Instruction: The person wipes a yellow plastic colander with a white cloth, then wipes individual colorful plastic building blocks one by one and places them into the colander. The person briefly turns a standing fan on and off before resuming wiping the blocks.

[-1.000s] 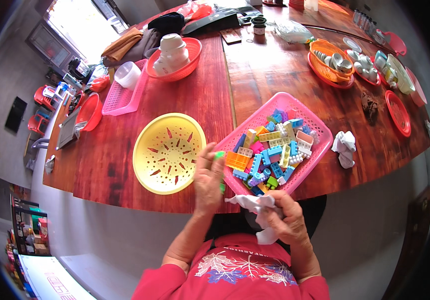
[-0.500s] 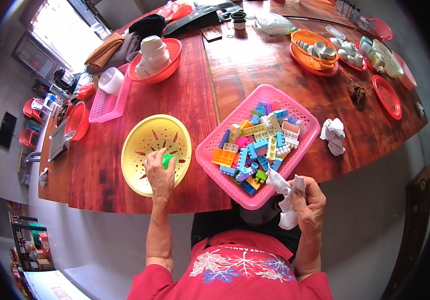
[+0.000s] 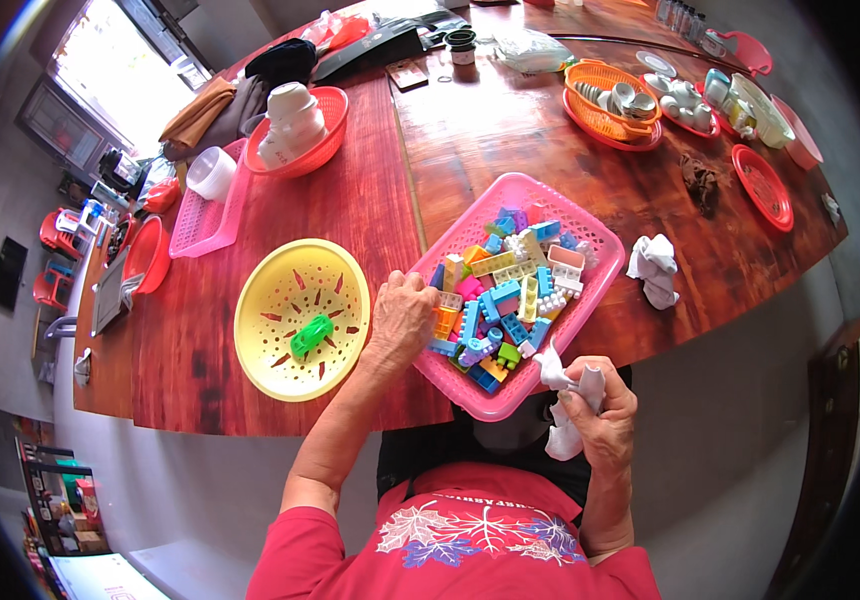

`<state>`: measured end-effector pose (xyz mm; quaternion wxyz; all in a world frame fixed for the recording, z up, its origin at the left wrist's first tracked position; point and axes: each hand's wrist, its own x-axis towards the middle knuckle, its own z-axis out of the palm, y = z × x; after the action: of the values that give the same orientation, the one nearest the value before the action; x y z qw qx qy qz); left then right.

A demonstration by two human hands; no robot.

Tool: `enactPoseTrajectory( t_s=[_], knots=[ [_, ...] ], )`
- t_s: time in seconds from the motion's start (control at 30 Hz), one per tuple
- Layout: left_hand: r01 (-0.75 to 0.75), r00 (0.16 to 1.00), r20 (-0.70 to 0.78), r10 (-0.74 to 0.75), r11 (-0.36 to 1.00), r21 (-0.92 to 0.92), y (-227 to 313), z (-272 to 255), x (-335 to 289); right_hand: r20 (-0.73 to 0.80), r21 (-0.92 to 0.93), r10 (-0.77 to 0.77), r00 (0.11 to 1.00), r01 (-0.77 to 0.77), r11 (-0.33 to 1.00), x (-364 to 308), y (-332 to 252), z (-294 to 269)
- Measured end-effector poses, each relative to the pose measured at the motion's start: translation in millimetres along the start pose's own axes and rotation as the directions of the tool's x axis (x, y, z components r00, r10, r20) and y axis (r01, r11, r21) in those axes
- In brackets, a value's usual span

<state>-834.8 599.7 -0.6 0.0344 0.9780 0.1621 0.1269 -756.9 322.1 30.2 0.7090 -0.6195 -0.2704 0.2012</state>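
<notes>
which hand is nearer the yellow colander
Left. The left hand is just right of the yellow colander, at the pink block basket; the right hand is farther right, holding a white cloth.

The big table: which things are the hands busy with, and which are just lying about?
Seem in use:
cloth in right hand
blocks in pink basket, by left hand
green toy in yellow bowl

Seem just lying about:
red plate
orange basket
black jar
</notes>
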Motion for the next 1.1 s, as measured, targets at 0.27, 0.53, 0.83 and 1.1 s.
enactPoseTrajectory(
  t_s=[0.27,0.53,0.83,1.1],
  knots=[
    [0.157,0.974,-0.015,-0.225,0.727,-0.669,5,-19,-9,-0.047,0.191,0.133,0.99,-0.122,0.974,2,7,5],
    [0.09,0.932,0.274,-0.235,-0.584,-0.807,49,-10,-31,-0.097,0.022,-0.161,0.982,0.164,0.986,25,2,49],
    [0.111,0.902,0.345,-0.259,-0.633,-0.766,94,-14,-42,0.165,-0.492,-0.576,0.801,0.573,0.655,39,10,86],
    [0.152,0.92,0.351,-0.174,-0.666,-0.73,85,11,-51,0.094,-0.316,-0.469,0.878,0.473,0.823,54,20,79]
  ],
)
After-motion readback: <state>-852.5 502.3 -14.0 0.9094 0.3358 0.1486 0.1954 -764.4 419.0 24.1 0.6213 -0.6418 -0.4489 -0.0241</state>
